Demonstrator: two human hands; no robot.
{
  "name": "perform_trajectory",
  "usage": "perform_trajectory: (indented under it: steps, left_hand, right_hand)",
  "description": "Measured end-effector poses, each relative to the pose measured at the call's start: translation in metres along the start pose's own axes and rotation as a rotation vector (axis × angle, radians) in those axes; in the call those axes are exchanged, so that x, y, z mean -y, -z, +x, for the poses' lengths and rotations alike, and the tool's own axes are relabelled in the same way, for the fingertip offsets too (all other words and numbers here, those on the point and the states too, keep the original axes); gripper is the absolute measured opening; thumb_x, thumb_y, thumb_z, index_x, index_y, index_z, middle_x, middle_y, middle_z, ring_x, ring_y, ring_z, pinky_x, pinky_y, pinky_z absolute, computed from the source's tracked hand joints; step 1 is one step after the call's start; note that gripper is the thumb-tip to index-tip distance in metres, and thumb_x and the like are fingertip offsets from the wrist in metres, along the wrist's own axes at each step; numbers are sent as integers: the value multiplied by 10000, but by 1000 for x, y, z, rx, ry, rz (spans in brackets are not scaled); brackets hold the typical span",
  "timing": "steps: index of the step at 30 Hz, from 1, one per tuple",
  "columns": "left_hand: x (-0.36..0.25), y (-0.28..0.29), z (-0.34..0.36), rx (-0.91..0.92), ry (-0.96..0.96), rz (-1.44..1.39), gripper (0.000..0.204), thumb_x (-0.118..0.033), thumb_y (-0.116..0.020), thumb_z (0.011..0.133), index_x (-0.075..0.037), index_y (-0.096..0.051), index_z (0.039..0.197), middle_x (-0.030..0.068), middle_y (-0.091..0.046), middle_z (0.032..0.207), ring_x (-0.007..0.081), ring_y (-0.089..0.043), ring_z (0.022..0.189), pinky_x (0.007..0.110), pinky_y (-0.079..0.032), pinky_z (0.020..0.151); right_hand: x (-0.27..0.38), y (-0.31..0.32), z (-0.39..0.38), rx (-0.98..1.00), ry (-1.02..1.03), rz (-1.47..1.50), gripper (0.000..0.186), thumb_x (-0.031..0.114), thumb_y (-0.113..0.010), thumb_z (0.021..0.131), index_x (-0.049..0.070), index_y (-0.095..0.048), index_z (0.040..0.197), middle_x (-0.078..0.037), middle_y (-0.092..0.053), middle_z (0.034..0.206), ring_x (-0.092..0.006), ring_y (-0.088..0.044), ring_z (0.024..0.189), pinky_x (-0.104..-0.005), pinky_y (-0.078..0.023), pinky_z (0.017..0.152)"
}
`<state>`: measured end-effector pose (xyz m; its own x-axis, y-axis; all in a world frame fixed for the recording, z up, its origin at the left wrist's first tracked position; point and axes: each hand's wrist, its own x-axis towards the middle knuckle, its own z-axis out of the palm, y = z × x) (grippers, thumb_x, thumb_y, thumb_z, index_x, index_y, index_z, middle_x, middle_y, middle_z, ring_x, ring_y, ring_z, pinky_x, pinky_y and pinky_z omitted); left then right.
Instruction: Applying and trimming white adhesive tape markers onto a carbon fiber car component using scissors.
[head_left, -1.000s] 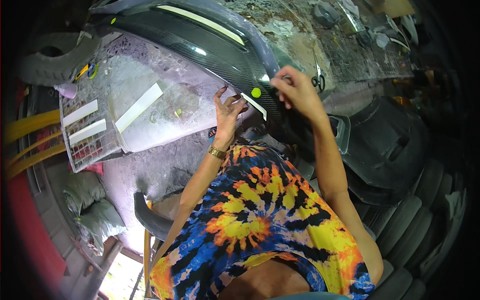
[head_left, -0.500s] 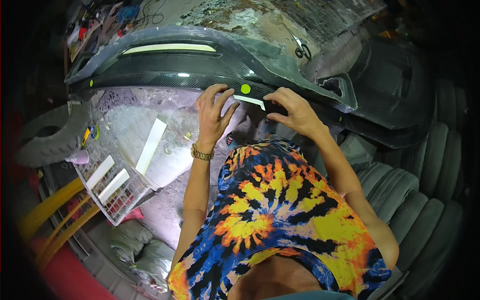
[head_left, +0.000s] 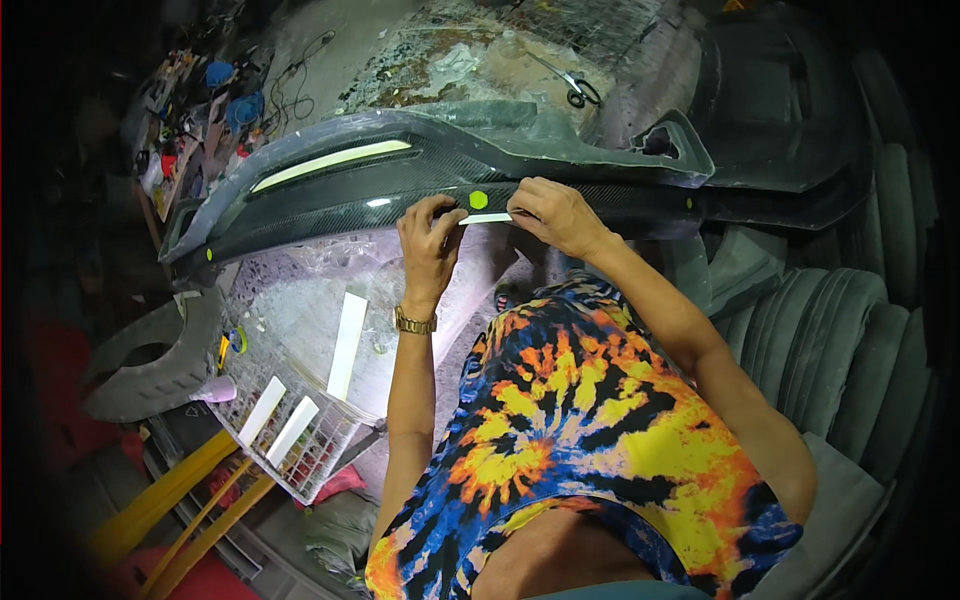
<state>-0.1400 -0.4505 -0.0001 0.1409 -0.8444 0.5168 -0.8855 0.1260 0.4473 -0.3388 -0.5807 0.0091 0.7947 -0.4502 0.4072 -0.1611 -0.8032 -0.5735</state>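
A long dark carbon-fibre car bumper part [head_left: 330,205] lies across in front of me. At its near edge, just below a yellow-green round sticker [head_left: 478,200], is a short white strip [head_left: 487,218]. My left hand [head_left: 430,245] has thumb and fingers closed at the strip's left end. My right hand [head_left: 560,222] is closed at its right end, fingertips bent down on the edge. The hands hide both ends of the strip. A longer pale strip [head_left: 335,165] sits in the bumper's slot at the far left.
White strips [head_left: 348,345] lie on a wire crate [head_left: 310,480] at the left, beside a purple cup [head_left: 218,390]. Black-handled scissors [head_left: 580,93] rest beyond the bumper. Dark curved parts [head_left: 830,330] are stacked at the right, and a grey ring-shaped part [head_left: 150,360] lies at the left.
My fingers, earlier apart around the strip, have closed in on its two ends. The right hand has come left, nearer the left one. The whole view has turned and shifted slightly.
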Motion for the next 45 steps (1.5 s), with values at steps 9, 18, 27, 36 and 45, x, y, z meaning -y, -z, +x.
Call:
perform_trajectory:
  steps: [9, 18, 27, 36, 45]
  left_hand:
    - [-15, 11, -5, -98, 95, -21, 446, -55, -795, 766, -70, -635, 1181, 117, -573, 1232, 288, -531, 1147, 406, -401, 1001]
    - [-61, 31, 14, 171, -63, 143, 409, -164, -793, 752, -117, -648, 1132, 59, -603, 1190, 254, -560, 1111, 391, -392, 920]
    - [-49, 23, 24, 379, -190, 203, 174, -103, -696, 824, -137, -652, 989, 0, -624, 1054, 211, -577, 1035, 379, -392, 844]
    - [-51, 33, 25, 382, -167, 180, 245, -82, -712, 804, -110, -646, 1038, 17, -627, 1090, 226, -576, 1053, 388, -394, 873]
    - [-94, 91, -3, 23, 154, 159, 425, 13, -731, 771, -52, -635, 1180, 133, -605, 1207, 299, -559, 1145, 397, -424, 969]
  right_hand:
    - [-3, 59, -14, 18, -206, 224, 304, 163, -751, 812, 38, -632, 1061, -94, -600, 913, -236, -619, 810, -334, -507, 733]
    - [-16, 68, -2, 36, -65, 200, 229, 144, -734, 822, 24, -642, 994, -106, -608, 905, -280, -615, 823, -350, -503, 746]
    - [-10, 55, -8, 10, -150, 281, 167, 73, -711, 846, -4, -645, 979, -92, -619, 903, -208, -622, 785, -302, -514, 709]
    - [-24, 87, -6, -70, -249, 330, 155, 106, -691, 876, 6, -642, 985, -83, -602, 864, -182, -628, 727, -298, -512, 669]
    - [-100, 155, 50, 11, -242, 96, 265, 268, -632, 911, 25, -655, 1014, -109, -660, 925, -222, -612, 784, -335, -495, 720]
